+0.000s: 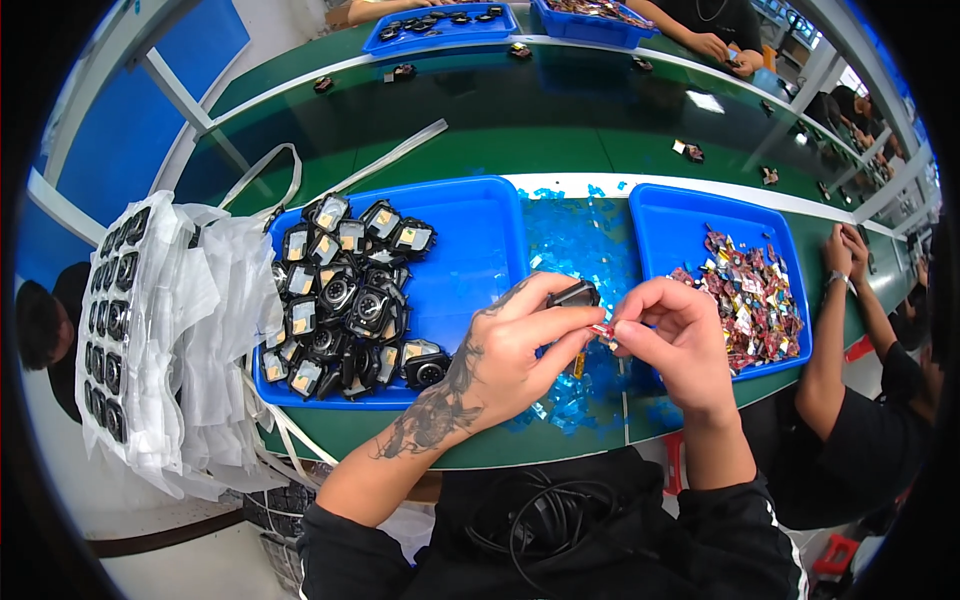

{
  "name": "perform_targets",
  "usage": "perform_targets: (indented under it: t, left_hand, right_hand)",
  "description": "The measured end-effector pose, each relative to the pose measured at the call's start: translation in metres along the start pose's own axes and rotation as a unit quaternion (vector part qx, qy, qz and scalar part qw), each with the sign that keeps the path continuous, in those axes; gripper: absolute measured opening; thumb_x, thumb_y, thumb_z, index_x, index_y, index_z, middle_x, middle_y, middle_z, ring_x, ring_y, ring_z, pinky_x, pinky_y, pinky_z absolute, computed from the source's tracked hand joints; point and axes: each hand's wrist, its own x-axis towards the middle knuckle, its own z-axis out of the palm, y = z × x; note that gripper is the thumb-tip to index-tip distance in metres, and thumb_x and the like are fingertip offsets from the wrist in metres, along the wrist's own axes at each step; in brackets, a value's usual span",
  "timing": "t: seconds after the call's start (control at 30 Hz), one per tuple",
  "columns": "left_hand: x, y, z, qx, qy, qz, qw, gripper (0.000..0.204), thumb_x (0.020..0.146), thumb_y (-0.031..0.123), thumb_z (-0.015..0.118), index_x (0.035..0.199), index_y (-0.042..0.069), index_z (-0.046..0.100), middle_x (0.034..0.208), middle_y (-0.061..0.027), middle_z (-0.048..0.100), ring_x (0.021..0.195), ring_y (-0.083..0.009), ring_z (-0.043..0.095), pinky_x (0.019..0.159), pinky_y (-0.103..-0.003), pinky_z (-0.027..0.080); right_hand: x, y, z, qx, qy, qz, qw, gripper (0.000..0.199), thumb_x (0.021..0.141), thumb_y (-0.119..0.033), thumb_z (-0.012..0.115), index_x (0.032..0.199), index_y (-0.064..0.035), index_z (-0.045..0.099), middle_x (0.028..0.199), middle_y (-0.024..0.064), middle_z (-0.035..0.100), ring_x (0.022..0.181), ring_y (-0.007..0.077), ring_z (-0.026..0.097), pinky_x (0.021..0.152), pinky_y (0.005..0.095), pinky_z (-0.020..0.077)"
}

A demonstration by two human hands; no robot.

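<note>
My left hand (520, 345) is closed round a black smartwatch case (574, 294), above the gap between two blue trays. A small red-and-white part (601, 331) shows at its fingertips. My right hand (680, 345) pinches at that same small part; what exactly lies between its fingers is partly hidden. To the left, a blue tray (465, 235) bears a pile of black smartwatch cases (345, 300), some with pale squares on them. The right blue tray (665, 215) contains a heap of small red, white and yellow parts (750, 305).
Blue film scraps (570, 240) litter the green table between the trays. White plastic packs (215, 330) with black watch parts are stacked at the left. Beyond runs a dark green conveyor (540, 105) carrying scattered pieces. A co-worker's hands (848, 250) are at the right; others work across.
</note>
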Motion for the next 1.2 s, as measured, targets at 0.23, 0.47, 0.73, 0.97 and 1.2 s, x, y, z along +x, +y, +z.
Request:
perform_targets:
  t: [0.23, 0.47, 0.73, 0.97, 1.2]
  left_hand:
    - [0.000, 0.001, -0.001, -0.185, -0.087, -0.202, 0.958, 0.019, 0.088, -0.001, 0.063, 0.106, -0.002, 0.068, 0.099, -0.0119, 0.066, 0.086, -0.0177, 0.069, 0.070, -0.026, 0.055]
    - [-0.001, 0.003, 0.006, -0.373, -0.055, -0.209, 0.902, 0.044, 0.091, -0.008, 0.054, 0.134, 0.001, 0.054, 0.119, -0.0116, 0.062, 0.099, -0.0134, 0.064, 0.085, -0.025, 0.053]
    - [-0.003, 0.001, 0.017, -0.380, -0.026, -0.183, 0.906, 0.044, 0.091, -0.010, 0.052, 0.134, 0.000, 0.053, 0.133, -0.0136, 0.056, 0.111, -0.0150, 0.060, 0.091, -0.026, 0.052]
    - [-0.003, -0.002, 0.009, -0.407, -0.038, -0.159, 0.899, 0.051, 0.095, -0.004, 0.048, 0.144, 0.002, 0.038, 0.140, -0.0168, 0.049, 0.122, -0.0209, 0.054, 0.095, -0.033, 0.050]
    - [0.010, -0.047, -0.023, 0.530, -0.026, -0.065, 0.845, 0.049, 0.091, 0.009, 0.052, 0.139, 0.002, 0.042, 0.142, -0.0259, 0.041, 0.133, -0.0397, 0.039, 0.110, -0.052, 0.030]
  right_hand:
    - [-0.005, 0.001, 0.009, -0.001, -0.014, -0.002, 1.000, 0.019, 0.083, 0.003, 0.069, 0.097, -0.0001, 0.057, 0.092, 0.0027, 0.059, 0.085, 0.0063, 0.057, 0.070, 0.0195, 0.0489]
    - [0.001, 0.008, 0.020, -0.098, 0.089, -0.081, 0.988, 0.024, 0.080, 0.002, 0.074, 0.096, -0.0017, 0.056, 0.084, 0.0006, 0.061, 0.074, 0.0046, 0.057, 0.064, 0.0178, 0.0456]
    - [-0.002, 0.024, 0.015, -0.136, 0.122, -0.136, 0.974, 0.027, 0.078, 0.002, 0.076, 0.094, -0.0036, 0.056, 0.083, -0.0007, 0.060, 0.070, 0.0027, 0.053, 0.059, 0.0155, 0.0399]
    - [0.009, 0.007, 0.026, -0.131, 0.096, -0.076, 0.984, 0.043, 0.078, 0.001, 0.074, 0.116, -0.0046, 0.055, 0.088, -0.0002, 0.058, 0.077, 0.0070, 0.056, 0.064, 0.0197, 0.0459]
    - [0.113, -0.021, -0.054, -0.244, -0.068, -0.044, 0.966, 0.035, 0.082, 0.003, 0.067, 0.113, 0.0024, 0.051, 0.080, 0.0098, 0.070, 0.069, 0.0113, 0.066, 0.066, 0.0241, 0.0496]
